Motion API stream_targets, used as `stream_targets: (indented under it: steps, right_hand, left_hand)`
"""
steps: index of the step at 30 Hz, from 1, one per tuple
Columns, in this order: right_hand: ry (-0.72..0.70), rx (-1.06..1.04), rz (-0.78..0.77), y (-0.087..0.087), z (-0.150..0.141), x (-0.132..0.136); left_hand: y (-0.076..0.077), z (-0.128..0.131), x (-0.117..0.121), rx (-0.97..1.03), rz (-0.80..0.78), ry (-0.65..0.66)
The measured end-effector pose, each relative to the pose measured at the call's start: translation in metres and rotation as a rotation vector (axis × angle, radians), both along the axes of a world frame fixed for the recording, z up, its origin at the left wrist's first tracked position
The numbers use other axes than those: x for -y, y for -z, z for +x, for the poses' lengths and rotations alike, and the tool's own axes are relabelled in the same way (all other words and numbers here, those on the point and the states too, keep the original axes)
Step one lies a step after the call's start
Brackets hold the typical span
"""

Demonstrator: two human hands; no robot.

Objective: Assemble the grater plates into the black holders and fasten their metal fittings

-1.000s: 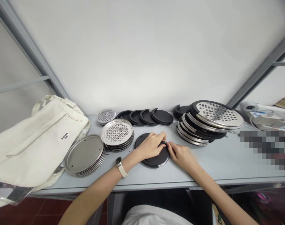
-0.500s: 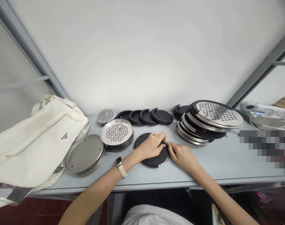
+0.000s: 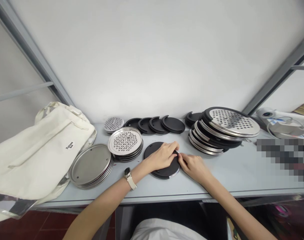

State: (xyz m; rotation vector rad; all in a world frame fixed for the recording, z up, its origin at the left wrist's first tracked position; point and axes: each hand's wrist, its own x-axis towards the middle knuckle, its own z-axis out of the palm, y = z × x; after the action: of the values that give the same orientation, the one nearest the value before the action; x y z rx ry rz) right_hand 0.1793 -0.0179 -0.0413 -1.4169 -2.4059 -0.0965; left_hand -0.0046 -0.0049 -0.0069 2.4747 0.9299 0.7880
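A black round disc (image 3: 154, 150) lies flat on the grey table, with a thin silvery edge along its lower right rim. My left hand (image 3: 164, 155) rests across its top, fingers curled and pressed at the upper right rim. My right hand (image 3: 193, 166) meets it there, thumb and forefinger pinched on the rim. Between the fingertips shows a small shiny metal bit (image 3: 177, 152), too small to name. Left of the disc stands a stack of round metal grater plates (image 3: 125, 141). On the right is a leaning pile of black-rimmed grater plates (image 3: 234, 121).
Several black crescent-edged discs (image 3: 174, 124) overlap along the wall, beside a small grater plate (image 3: 113, 124). Plain metal discs (image 3: 90, 165) are stacked at left next to a white bag (image 3: 41, 146). A white device with a cable (image 3: 279, 115) sits far right. Grey metal posts (image 3: 34, 50) frame both sides.
Both hands stay at the disc's upper right rim, with only a slight shift of the fingers. The small metal bit shows a little more between the fingertips.
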Motion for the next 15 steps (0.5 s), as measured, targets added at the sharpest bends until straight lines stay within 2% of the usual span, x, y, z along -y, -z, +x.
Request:
stream_targets:
  steps: [10, 15]
  right_hand:
    - [-0.045, -0.027, 0.012, -0.0026, -0.0046, 0.0046]
    - [0.014, -0.026, 0.069, 0.0009, -0.0024, 0.0013]
  left_hand:
    - [-0.001, -0.0014, -0.0031, -0.042, 0.071, -0.014]
    - [-0.0003, -0.0003, -0.0009, -0.088, 0.155, -0.108]
